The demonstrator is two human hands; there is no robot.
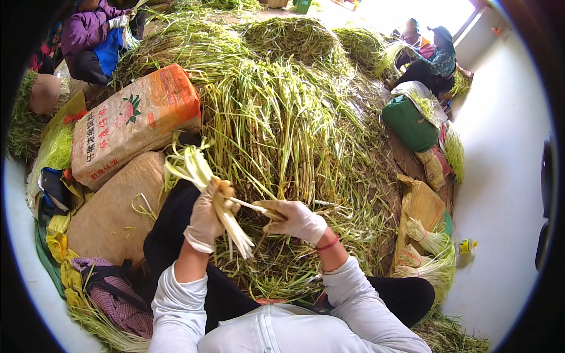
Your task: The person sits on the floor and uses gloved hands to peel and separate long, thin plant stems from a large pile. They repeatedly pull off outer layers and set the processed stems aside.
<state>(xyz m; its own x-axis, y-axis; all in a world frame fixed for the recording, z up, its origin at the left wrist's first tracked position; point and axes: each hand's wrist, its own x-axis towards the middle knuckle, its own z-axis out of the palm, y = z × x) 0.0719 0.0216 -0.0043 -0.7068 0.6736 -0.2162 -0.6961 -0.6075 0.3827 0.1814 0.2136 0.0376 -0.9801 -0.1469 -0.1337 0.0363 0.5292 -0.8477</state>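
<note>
My left hand [208, 216], in a pale thin glove, is closed around a bundle of pale stalks [234, 229], their white ends pointing down and to the right. My right hand [293, 219], gloved too, pinches a thin whitish stalk [254, 206] between thumb and fingers; its far end reaches the left hand. Behind both hands rises a big heap of long green and yellowish leafy stalks [282, 128]. Loose leaves and stalk scraps [273, 269] lie below the hands, between the black-clad legs.
A printed woven sack [137, 125] and a brown sack [114, 212] lie at left. Tied pale bundles [426, 238] rest on yellow sacking [419, 198] at right, near a green sack [410, 123] and a white wall [499, 176]. People sit working at upper left and upper right.
</note>
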